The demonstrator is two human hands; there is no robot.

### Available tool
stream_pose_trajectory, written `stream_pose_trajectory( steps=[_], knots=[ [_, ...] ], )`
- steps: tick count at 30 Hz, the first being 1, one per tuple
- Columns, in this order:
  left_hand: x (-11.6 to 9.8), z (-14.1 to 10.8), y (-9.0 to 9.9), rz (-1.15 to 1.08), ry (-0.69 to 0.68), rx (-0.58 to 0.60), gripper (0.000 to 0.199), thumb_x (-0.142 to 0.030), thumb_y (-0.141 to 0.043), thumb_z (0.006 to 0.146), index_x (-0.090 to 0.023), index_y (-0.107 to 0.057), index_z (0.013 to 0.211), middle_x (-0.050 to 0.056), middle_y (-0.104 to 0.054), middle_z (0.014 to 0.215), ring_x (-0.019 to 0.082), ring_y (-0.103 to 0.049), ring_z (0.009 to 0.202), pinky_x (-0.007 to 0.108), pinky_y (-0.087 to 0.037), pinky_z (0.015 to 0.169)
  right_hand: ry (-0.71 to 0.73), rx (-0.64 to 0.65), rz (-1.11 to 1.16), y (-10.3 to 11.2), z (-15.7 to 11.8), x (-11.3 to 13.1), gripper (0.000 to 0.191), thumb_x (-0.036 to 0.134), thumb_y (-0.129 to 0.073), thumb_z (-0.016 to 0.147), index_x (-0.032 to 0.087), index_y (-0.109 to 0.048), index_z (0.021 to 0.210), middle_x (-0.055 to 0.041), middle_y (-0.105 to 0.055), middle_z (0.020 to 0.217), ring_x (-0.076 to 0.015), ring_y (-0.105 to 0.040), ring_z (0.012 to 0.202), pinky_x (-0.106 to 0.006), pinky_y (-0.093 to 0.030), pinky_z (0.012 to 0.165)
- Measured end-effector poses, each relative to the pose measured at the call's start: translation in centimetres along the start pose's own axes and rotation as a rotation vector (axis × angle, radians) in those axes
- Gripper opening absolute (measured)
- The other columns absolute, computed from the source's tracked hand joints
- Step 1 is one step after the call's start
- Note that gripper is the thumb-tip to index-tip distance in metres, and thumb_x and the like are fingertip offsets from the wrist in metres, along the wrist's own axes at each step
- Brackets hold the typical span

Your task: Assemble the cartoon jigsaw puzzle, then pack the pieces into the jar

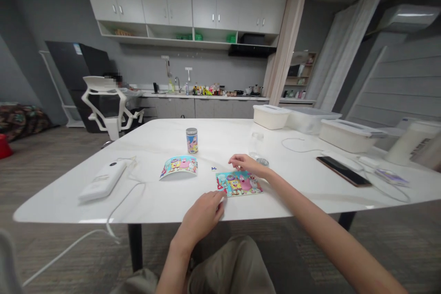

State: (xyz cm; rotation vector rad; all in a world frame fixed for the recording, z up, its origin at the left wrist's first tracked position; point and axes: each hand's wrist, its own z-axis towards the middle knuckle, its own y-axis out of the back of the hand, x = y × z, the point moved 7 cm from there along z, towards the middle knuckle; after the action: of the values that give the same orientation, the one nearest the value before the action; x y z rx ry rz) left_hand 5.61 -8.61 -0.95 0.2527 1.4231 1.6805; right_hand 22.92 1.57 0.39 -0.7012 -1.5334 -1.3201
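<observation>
A colourful cartoon puzzle [237, 183] lies flat near the table's front edge. My left hand [205, 211] is at its lower left corner, fingertips bent and touching it; whether they grip anything is not visible. Over the puzzle's upper edge hovers my right hand [245, 164], its fingers curled and close together; what they hold, if anything, is too small to make out. One loose blue piece [214, 169] lies just beyond the puzzle's upper left corner. To the left, a curved picture sheet [179, 166] shows the same characters. Behind it stands a printed jar [192, 141] with a silver lid.
A clear jar [256, 144] and a round metal lid [262, 162] are beyond my right hand. A phone [342, 171], cables and storage boxes [271, 117] occupy the right side. On the left lies a white power bank-like device [103, 181] with a cable.
</observation>
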Motion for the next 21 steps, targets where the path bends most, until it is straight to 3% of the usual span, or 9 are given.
stream_pose_trajectory(
  steps=[3, 6, 8, 10, 14, 16, 21],
  knots=[
    [1.1, 0.1, 0.7, -0.125, 0.097, -0.053, 0.029, -0.021, -0.044, 0.09, -0.019, -0.052, 0.118, 0.002, -0.064, 0.085, 0.017, -0.061, 0.08, 0.029, -0.046, 0.073, 0.074, -0.25, -0.197, 1.6, -2.3, -0.3, 0.03, 0.045, -0.052, 0.083, 0.017, -0.059, 0.091, 0.0011, -0.05, 0.072, -0.0135, -0.045, 0.066, -0.027, -0.036, 0.062],
    [3.5, 1.1, 1.5, -0.195, 0.289, -0.117, 0.019, -0.024, -0.045, 0.088, -0.018, -0.054, 0.104, -0.002, -0.058, 0.071, 0.016, -0.058, 0.069, 0.025, -0.043, 0.063, 0.181, -0.548, -0.359, 2.9, -5.1, -0.4, 0.02, 0.033, -0.045, 0.084, 0.019, -0.056, 0.095, 0.0013, -0.047, 0.071, -0.0165, -0.046, 0.069, -0.031, -0.039, 0.069],
    [5.2, 2.3, 1.7, -0.162, 0.408, -0.111, 0.018, -0.021, -0.045, 0.088, -0.016, -0.054, 0.103, 0.001, -0.061, 0.074, 0.017, -0.061, 0.075, 0.026, -0.044, 0.068, 0.213, -0.69, -0.397, 3.3, -6.2, -0.4, 0.018, 0.027, -0.041, 0.084, 0.02, -0.054, 0.096, 0.0, -0.048, 0.074, -0.0178, -0.048, 0.071, -0.032, -0.04, 0.072],
    [6.3, 4.0, 1.7, -0.064, 0.421, -0.074, 0.022, -0.016, -0.046, 0.087, -0.012, -0.053, 0.108, 0.01, -0.067, 0.09, 0.021, -0.064, 0.092, 0.028, -0.044, 0.077, 0.218, -0.8, -0.392, 3.6, -6.7, -0.3, 0.018, 0.024, -0.038, 0.085, 0.02, -0.052, 0.094, -0.0017, -0.05, 0.077, -0.0191, -0.05, 0.074, -0.033, -0.04, 0.074],
    [7.2, 7.3, 0.8, 0.144, 0.319, 0.015, 0.028, -0.016, -0.038, 0.094, -0.008, -0.051, 0.117, 0.021, -0.066, 0.111, 0.026, -0.062, 0.108, 0.034, -0.042, 0.09, 0.211, -0.777, -0.465, 3.0, -6.1, 0.1, 0.016, 0.02, -0.036, 0.083, 0.02, -0.05, 0.09, -0.004, -0.054, 0.082, -0.0197, -0.051, 0.077, -0.033, -0.04, 0.076],
    [7.5, 8.1, 0.5, 0.211, 0.294, 0.045, 0.032, -0.023, -0.039, 0.096, -0.011, -0.049, 0.124, 0.02, -0.066, 0.116, 0.027, -0.061, 0.111, 0.037, -0.041, 0.092, 0.215, -0.753, -0.504, 2.7, -6.0, 0.2, 0.016, 0.019, -0.036, 0.083, 0.02, -0.05, 0.09, -0.0047, -0.055, 0.084, -0.0196, -0.051, 0.077, -0.033, -0.04, 0.076],
    [7.8, 8.6, 0.4, 0.255, 0.317, 0.049, 0.025, -0.028, -0.042, 0.096, -0.018, -0.059, 0.112, 0.014, -0.069, 0.112, 0.026, -0.062, 0.109, 0.038, -0.041, 0.092, 0.212, -0.727, -0.566, 2.4, -5.9, 0.1, 0.017, 0.018, -0.035, 0.083, 0.019, -0.05, 0.09, -0.0061, -0.055, 0.086, -0.0205, -0.051, 0.08, -0.033, -0.039, 0.077]
  ],
)
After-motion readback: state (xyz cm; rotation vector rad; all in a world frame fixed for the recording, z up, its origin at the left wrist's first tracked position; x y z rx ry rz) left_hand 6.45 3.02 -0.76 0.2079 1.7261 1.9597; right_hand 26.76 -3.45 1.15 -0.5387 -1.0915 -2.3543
